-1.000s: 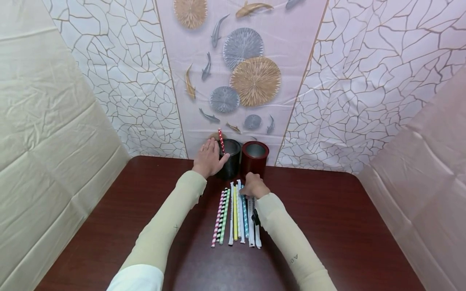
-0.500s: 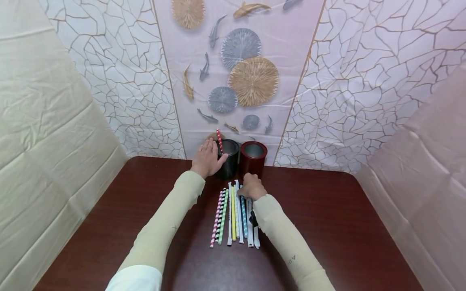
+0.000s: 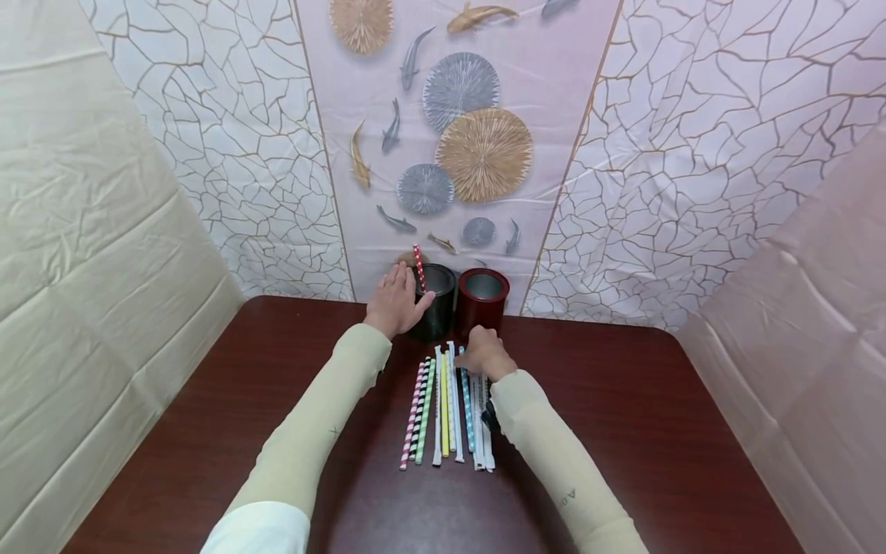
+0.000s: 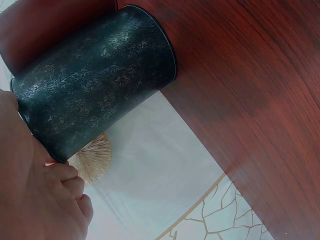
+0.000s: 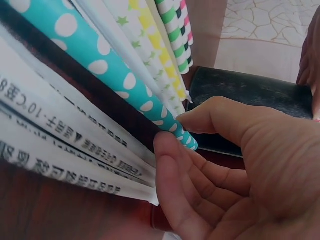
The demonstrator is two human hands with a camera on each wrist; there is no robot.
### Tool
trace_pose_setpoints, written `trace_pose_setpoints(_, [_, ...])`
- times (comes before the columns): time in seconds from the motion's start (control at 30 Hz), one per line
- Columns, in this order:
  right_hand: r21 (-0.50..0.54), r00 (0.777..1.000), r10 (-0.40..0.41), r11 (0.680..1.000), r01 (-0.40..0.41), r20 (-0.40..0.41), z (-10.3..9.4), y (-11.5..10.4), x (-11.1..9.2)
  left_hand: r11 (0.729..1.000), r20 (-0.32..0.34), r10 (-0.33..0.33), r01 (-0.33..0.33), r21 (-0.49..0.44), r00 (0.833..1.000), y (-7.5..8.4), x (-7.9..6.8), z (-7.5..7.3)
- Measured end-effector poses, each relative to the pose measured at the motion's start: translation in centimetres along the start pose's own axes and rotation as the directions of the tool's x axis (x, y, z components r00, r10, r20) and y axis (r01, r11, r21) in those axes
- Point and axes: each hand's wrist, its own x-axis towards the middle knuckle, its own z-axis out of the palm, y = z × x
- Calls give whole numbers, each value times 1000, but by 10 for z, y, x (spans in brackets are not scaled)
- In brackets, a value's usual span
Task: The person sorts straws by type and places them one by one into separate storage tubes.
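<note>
Shifted slightly rightward since the earlier frame with the teal dotted straw (image 5: 112, 77), pinching its far end between nearly closed thumb and forefinger of the right hand (image 3: 486, 354), amid white wrapped straws (image 5: 55, 162) on the table (image 3: 623, 431), near the red cup (image 3: 481, 314) and the black cup (image 3: 436, 319) gripped at its rim by the left hand (image 3: 394, 302).

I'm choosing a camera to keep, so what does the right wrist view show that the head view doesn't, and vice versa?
Only the right wrist view makes out green stars on a white straw and the characters printed on the wrapped straws. Only the head view shows the red dotted straw in the black container, and the fish on the backdrop. Both show the right hand at the teal dotted straw, the striped straws and the black container.
</note>
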Motion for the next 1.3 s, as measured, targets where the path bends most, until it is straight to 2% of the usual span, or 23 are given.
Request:
trace_pose_setpoints(0.23, [-53, 999, -40, 998, 40, -5, -10, -2, -6, 1000, 2, -2, 2, 0, 1000, -1, 1, 0])
trace_pose_setpoints(0.37, [-48, 999, -44, 998, 43, -8, -16, -4, -9, 1000, 1, -3, 3, 0, 1000, -1, 1, 1])
trace_pose_setpoints(0.77, [-13, 989, -136, 991, 135, -64, -36, -8, -18, 1000, 3, -7, 7, 0, 1000, 0, 0, 2])
trace_pose_setpoints(1.1, [-38, 963, -235, 972, 232, -129, -57, -18, -25, 1000, 1, -15, 15, 12, 1000, 0, 1, 3])
trace_pose_setpoints(1.3, [-57, 956, -251, 968, 245, -151, -72, -29, -34, 1000, 2, -14, 14, 22, 1000, 0, 1, 3])
